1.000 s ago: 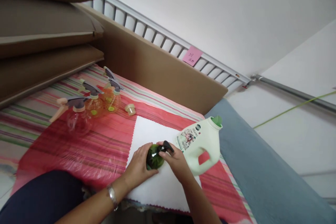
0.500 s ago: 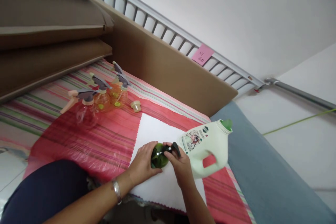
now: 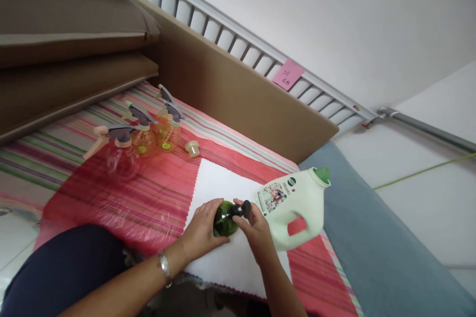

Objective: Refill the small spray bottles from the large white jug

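Green bottle (image 3: 226,227), round and glossy with a black pump (image 3: 246,208); left hand (image 3: 201,231) clasps it, right hand (image 3: 259,236) grips the pump.

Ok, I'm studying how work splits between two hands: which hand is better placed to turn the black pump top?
Probably the right hand: its fingers are around the black pump top, while the left hand cups the side of the green bottle and could steady it.

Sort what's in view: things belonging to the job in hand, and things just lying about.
Job:
green bottle, in the left hand
black pump top, in the right hand
white sheet beneath
open jug, probably

Lying about, apparently:
spray bottles
loose cap
pink note
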`<state>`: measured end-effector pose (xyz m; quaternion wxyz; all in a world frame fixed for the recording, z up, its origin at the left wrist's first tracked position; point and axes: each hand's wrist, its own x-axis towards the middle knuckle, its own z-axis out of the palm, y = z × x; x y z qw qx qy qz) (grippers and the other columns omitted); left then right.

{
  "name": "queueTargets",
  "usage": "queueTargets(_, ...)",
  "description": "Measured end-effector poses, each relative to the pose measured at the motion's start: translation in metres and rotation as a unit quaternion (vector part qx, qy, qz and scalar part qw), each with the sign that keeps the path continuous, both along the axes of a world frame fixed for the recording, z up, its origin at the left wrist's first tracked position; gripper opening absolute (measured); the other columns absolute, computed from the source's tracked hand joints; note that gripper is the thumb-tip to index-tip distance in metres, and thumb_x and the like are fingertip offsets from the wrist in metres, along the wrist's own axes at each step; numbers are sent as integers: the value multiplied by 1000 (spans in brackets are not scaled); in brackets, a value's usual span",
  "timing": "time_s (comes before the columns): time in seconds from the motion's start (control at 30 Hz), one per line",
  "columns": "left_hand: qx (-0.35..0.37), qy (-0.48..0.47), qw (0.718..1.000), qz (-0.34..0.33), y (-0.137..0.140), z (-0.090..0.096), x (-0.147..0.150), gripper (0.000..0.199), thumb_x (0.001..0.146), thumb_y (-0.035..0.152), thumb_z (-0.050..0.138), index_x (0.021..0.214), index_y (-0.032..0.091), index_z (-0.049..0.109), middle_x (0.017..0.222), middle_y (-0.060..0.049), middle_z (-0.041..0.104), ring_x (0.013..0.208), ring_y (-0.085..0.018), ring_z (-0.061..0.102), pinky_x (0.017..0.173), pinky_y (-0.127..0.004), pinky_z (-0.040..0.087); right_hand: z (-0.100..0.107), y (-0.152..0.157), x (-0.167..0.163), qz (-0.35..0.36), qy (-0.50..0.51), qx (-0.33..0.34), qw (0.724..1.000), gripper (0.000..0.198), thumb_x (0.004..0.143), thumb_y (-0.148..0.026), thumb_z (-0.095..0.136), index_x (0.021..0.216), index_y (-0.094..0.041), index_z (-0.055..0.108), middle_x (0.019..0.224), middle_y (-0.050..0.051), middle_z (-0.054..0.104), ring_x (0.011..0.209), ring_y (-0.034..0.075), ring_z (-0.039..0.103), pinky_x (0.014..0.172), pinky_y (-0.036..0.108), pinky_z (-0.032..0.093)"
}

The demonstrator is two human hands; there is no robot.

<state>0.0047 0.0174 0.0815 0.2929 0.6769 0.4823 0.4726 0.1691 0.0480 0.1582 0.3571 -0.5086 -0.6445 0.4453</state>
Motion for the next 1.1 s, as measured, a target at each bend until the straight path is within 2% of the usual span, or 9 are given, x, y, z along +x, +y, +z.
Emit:
queueTargets(0.07,-1,-1,1000,-1,0,-1,0,91,60,21,80,135,24,28,137,-11,46,127,-29,42,107,-50,35,-2,1,-1,-7,7,6,1000,45,70,-33,75,112,-23,60,126,10,61,118,31,54,105,52,38)
queueTargets(0.2,-3,2,1000,-1,1,-3,0,90,61,24,81,134,24,29,137,-11,46,127,-29,42,107,-50,35,-4,1,2,33,31,-4,999,50,77,-34,68,124,-25,54,137,9,53,126,28,48,108,49,36)
queueTargets(0.33,-5,3,1000,0,1,-1,0,91,61,24,81,135,24,29,137,-11,45,127,-30,41,106,-50,35,-1,1,1,9,-11,1,1000,41,73,-31,71,112,-23,59,126,9,61,118,30,54,106,51,36)
queueTargets(0.5,-4,-1,1000,-2,0,0,0,89,61,25,81,134,24,30,137,-11,46,126,-30,42,106,-50,35,2,2,-1,47,-4,-9,999,44,78,-33,65,119,-24,55,130,9,58,122,28,51,105,49,38)
queueTargets(0.63,-5,0,1000,-1,1,-1,0,90,60,24,81,134,24,30,137,-11,46,126,-29,42,106,-49,35,3,3,-3,-6,-57,16,998,41,71,-31,71,109,-23,60,119,9,64,115,31,56,103,53,38)
queueTargets(0.77,-2,1,1000,0,1,-2,0,89,60,25,81,134,23,30,136,-11,46,126,-29,43,106,-49,36,2,3,-3,34,-3,4,999,46,76,-34,67,120,-24,56,131,9,57,123,29,50,106,49,37)
queueTargets(0.9,3,0,1000,2,1,-1,0,89,60,25,81,134,24,30,136,-11,47,125,-30,44,105,-50,37,1,2,-4,-10,-38,7,999,38,72,-33,71,107,-22,63,119,10,64,115,31,56,105,53,36)
queueTargets(1.03,9,-8,1000,6,1,-2,0,89,59,25,81,134,25,31,134,-10,48,124,-30,45,105,-51,37,1,2,-6,15,13,-5,1000,47,74,-36,70,118,-24,60,130,9,58,121,30,52,105,50,38)
queueTargets(1.1,11,-10,1000,6,1,-2,1,90,59,25,81,134,25,32,134,-11,49,124,-31,45,104,-51,38,2,2,-7,11,6,1,1000,43,73,-35,70,114,-23,62,126,9,61,120,30,52,106,51,37)
